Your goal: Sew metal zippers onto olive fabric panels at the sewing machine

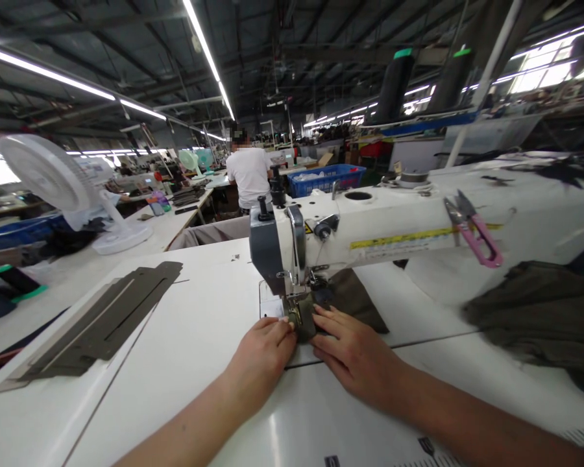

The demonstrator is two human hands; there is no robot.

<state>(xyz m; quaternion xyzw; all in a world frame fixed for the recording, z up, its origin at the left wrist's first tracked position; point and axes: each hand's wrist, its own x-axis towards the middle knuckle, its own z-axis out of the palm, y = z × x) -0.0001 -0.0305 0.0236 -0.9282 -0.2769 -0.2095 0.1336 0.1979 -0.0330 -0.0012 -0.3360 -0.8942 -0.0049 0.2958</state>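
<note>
A dark olive fabric piece lies under the needle area of a white sewing machine. At the front left of the presser foot, my left hand pinches the edge of this fabric, its fingers closed and bent. My right hand rests on the fabric to the right of the foot, fingers stretched out and slightly apart. Part of the fabric runs behind the machine head, where it is hidden. The exact stitching spot is too small to make out.
A stack of cut olive panels lies on the table at left. Pink thread snips are on the machine arm. Crumpled dark fabric is at right. Behind are a white fan, a blue crate and a person.
</note>
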